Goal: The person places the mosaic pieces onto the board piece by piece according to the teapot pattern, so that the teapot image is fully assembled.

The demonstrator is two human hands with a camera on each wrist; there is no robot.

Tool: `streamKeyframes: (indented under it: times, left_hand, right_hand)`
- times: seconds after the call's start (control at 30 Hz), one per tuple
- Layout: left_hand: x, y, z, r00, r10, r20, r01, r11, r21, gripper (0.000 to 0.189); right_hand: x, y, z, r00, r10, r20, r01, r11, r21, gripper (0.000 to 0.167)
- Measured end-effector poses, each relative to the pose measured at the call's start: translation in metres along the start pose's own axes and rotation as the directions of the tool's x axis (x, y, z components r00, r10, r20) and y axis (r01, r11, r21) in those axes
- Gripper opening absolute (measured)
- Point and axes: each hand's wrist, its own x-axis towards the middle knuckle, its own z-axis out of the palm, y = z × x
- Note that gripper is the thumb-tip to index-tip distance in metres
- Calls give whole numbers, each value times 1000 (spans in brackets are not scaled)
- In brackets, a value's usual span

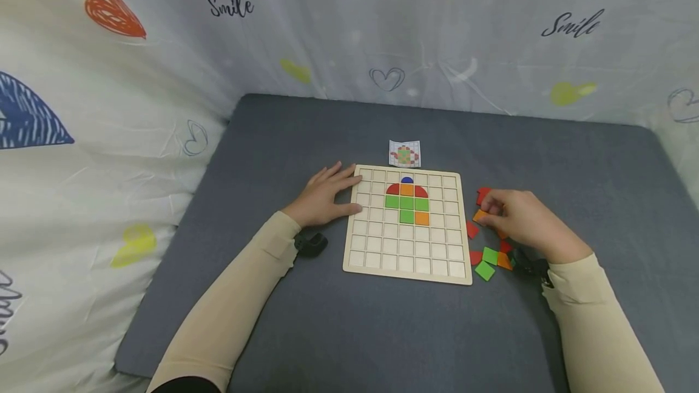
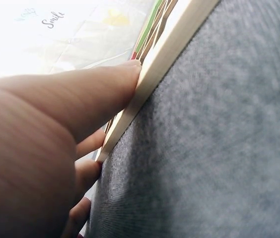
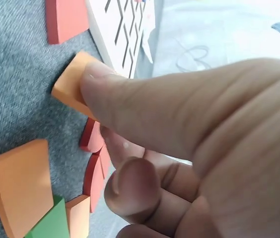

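Observation:
A wooden grid board (image 1: pixel 382 253) lies on the dark cloth. On it, green, orange, red and blue pieces sit in the upper middle cells, including a green square (image 1: pixel 406 203) and a blue half-round (image 1: pixel 406 180). My left hand (image 1: pixel 324 196) rests at the board's left edge with its fingers spread, the thumb touching the frame in the left wrist view. To the right of the board, my right hand (image 1: pixel 521 220) pinches an orange square tile (image 3: pixel 70 84). The thumb covers part of that tile. Loose red, green and orange pieces lie around and under this hand.
A small printed pattern card (image 1: pixel 405 154) lies just beyond the board's far edge. Loose green tiles (image 1: pixel 484 270) and a red piece (image 1: pixel 472 230) are close to the board's right side. A patterned curtain (image 1: pixel 355 35) hangs behind the table.

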Motion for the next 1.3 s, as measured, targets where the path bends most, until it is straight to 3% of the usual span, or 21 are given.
streamKeyframes:
  times: [0.5,0.9,1.3]
  left_hand:
    - [0,-2,1,1000,-4,2,4,1000,-3,78]
    - [-1,-3,1,1000,3,0,-3,1000,-7,78]
    - [-1,-3,1,1000,16,1,-16,1000,-6,77]
  right_hand:
    - [2,-26,-3,996,-72,-61,72,997,-7,16]
    - [24,-62,3,989,-142,-40,142,990,1,10]
    - [44,-94,24,958,-285,-16,286,958,15,6]
